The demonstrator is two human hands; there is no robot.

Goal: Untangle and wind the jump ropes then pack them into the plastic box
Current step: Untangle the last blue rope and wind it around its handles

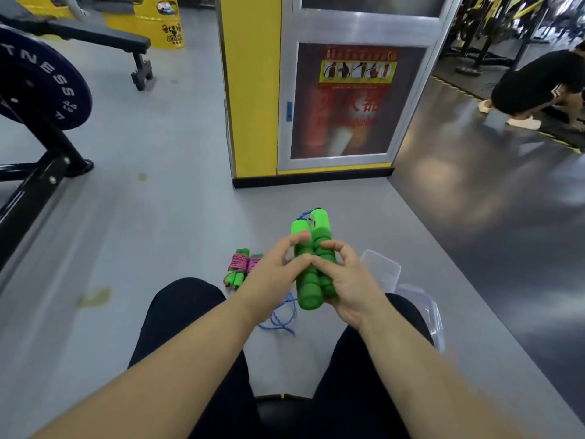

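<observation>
Our left hand (272,272) and right hand (346,282) both grip paired green handles (316,228). Blue rope (285,327) dangles beneath. Pink-wound rope (240,267) on floor, plastic box (384,269) at right.

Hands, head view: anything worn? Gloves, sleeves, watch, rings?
Nothing worn. The left hand and right hand are bare: no gloves, rings, watch or bands visible. The left forearm and right forearm are bare to the frame edge, with no sleeves in view. The trousers are black.
</observation>
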